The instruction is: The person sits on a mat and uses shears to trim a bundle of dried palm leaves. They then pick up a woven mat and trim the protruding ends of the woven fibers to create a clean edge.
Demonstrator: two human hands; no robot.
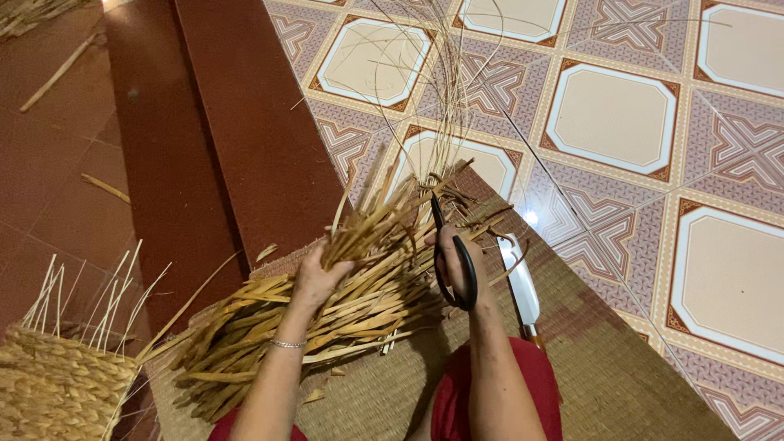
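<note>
Scissors [454, 261] in raised right hand [457, 265]

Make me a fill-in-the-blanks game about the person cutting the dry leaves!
1. The right hand holds a pair of black ____.
2. The left hand grips a bundle of dried leaf strips that lies on a woven ____.
3. Beside the right hand lies a knife with a ____ blade.
4. At the lower left stands a woven basket with loose ____ sticking up.

Missing words: scissors; mat; white; strands
</note>
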